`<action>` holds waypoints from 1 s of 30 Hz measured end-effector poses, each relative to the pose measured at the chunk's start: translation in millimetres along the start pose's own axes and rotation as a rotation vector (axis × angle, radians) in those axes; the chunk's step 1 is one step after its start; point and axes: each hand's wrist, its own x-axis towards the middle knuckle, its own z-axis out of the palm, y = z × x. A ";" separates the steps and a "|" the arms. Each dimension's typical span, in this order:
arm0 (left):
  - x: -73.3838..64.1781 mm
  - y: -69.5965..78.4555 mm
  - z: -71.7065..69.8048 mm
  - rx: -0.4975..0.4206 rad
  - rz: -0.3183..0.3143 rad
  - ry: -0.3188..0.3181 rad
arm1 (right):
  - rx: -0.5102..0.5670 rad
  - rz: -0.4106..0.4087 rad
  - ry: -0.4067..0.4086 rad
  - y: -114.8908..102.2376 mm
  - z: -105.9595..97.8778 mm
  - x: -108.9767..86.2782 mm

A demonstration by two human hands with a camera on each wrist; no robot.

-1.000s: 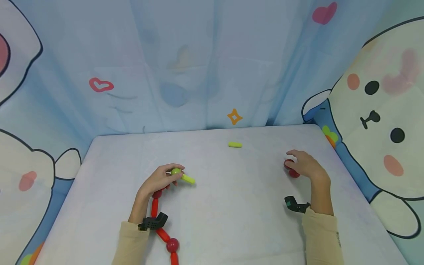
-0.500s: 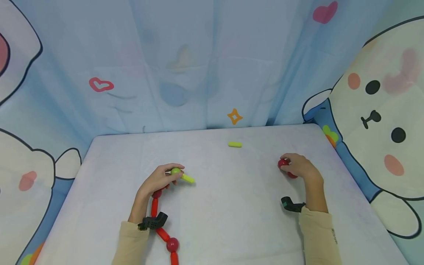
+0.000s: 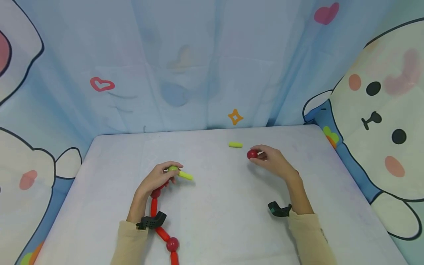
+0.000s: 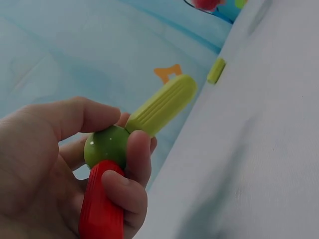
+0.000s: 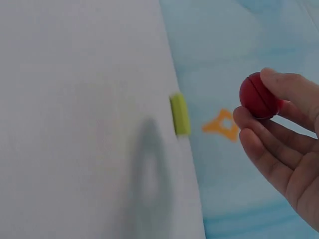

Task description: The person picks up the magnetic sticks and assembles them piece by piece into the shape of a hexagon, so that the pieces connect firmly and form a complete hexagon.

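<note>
My left hand (image 3: 159, 177) grips a green ball (image 4: 108, 146), curled fingers wrapped about it and the red rod (image 4: 101, 204) below. From that ball a ribbed yellow-green rod (image 4: 163, 104) sticks out to the right. A chain of red rods (image 3: 154, 207) and red balls (image 3: 172, 244) runs from under this hand toward the near table edge; the wrist camera covers part of it. Over the table's right half, my right hand (image 3: 275, 161) pinches a red ball (image 5: 259, 95) with a dark seam between thumb and fingertips, held above the surface.
A loose yellow-green rod (image 3: 235, 145) lies near the far edge of the white table (image 3: 215, 228), left of the right hand. Behind the table hangs a blue curtain (image 3: 185, 73) with cartoon prints. Each wrist carries a black camera (image 3: 279, 209).
The right hand has taken hold of a red ball at the right and carried it leftward, toward the loose rod. The left hand has barely shifted, still holding the green ball.
</note>
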 end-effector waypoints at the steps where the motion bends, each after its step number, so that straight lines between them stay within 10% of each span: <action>1: -0.2 0.0 -0.1 -0.005 -0.001 0.001 | 0.016 -0.033 -0.007 -5.4 7.2 2.2; 13: 0.4 2.5 2.4 0.037 0.003 0.014 | 0.159 -0.249 -0.206 -55.8 81.7 6.9; 30: 3.6 0.9 7.2 0.099 0.042 -0.024 | 0.269 -0.161 -0.225 -77.5 120.5 0.2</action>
